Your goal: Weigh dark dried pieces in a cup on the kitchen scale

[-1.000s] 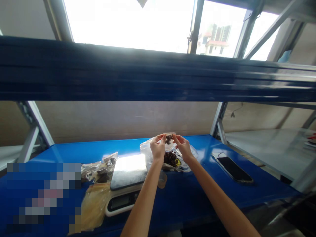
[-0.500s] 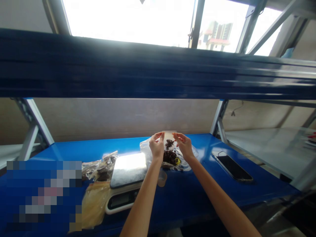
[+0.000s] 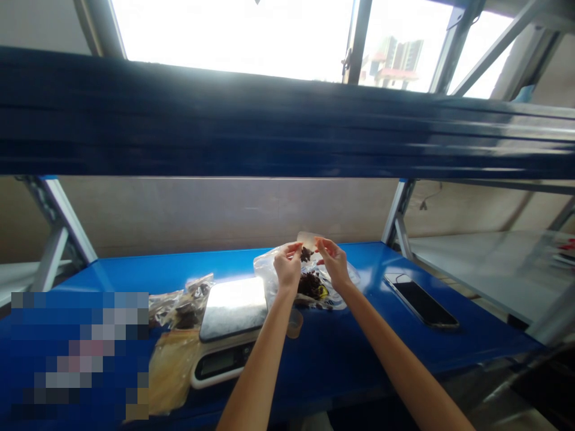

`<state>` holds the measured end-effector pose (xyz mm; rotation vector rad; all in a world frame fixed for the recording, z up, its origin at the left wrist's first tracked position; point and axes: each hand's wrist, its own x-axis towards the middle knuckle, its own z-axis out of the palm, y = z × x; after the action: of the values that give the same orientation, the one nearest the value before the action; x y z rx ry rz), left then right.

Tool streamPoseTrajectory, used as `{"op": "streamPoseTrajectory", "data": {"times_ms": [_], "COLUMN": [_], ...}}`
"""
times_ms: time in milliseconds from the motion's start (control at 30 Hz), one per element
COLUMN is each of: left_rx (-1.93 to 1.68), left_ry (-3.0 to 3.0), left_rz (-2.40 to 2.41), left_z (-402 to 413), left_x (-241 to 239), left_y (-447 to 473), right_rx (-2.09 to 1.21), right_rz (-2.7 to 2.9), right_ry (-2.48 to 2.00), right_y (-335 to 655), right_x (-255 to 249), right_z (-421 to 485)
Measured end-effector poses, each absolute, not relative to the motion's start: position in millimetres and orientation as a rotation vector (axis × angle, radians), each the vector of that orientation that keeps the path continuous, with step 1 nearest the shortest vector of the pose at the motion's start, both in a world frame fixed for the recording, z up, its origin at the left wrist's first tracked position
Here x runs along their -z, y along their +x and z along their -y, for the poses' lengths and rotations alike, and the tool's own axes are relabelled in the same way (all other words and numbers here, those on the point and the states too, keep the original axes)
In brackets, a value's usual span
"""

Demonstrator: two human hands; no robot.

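Observation:
Between my two hands is a small clear plastic bag (image 3: 311, 239) with dark brown pieces (image 3: 306, 255) in its lower part. My left hand (image 3: 287, 268) pinches the bag's left side, and my right hand (image 3: 333, 262) pinches its right side. Just below them lies a larger clear plastic bag (image 3: 264, 264), spread on the blue shelf, with a heap of similar dark pieces (image 3: 309, 284) and a bit of yellow on it. A small translucent cup (image 3: 294, 324) stands nearer to me, beside my left forearm.
Left of my arms sits a kitchen scale (image 3: 234, 308) with a shiny plate. Beyond it are filled clear bags (image 3: 191, 304) and a stack of yellowish empty bags (image 3: 173, 371). A phone (image 3: 424, 302) lies to the right. A blue shelf beam (image 3: 287, 131) crosses above the hands.
The small bag has tilted, its top now leaning up and to the left, and its dark pieces have shifted slightly up. Both hands still pinch it.

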<state>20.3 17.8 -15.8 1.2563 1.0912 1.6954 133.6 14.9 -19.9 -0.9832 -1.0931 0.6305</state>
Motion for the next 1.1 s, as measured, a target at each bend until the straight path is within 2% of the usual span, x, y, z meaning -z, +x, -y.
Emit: {"op": "streamPoseTrajectory", "data": {"times_ms": [233,500,733,967,1100], "left_rx": [-1.829,-1.717,-1.834,-1.664,-1.697], "left_ry": [1.157,1.189,1.153,1.311,1.364], "left_rz": [-1.036,-0.954,-1.026,-0.959,-0.997], "left_z": [-17.6,-20.5,-17.3,-18.1,-14.3], "left_x": [14.0,18.7,13.8,15.9,12.8], "left_y": [16.5,20.2,17.7,21.6,21.2], "right_rx": [-0.769,-0.725,-0.641,-0.678,-0.643], "right_rz": [1.199,1.248,1.134,1.198,1.158], "right_ry": [-1.002,-1.007,-1.021,-0.96,-0.966], "right_y": [129.0,127.9,132.3,128.4,129.6], "right_x": [21.2,24.5,22.6,20.2,19.5], "right_z": [-13.3,-13.4,-14.5,-10.4,-10.2]}}
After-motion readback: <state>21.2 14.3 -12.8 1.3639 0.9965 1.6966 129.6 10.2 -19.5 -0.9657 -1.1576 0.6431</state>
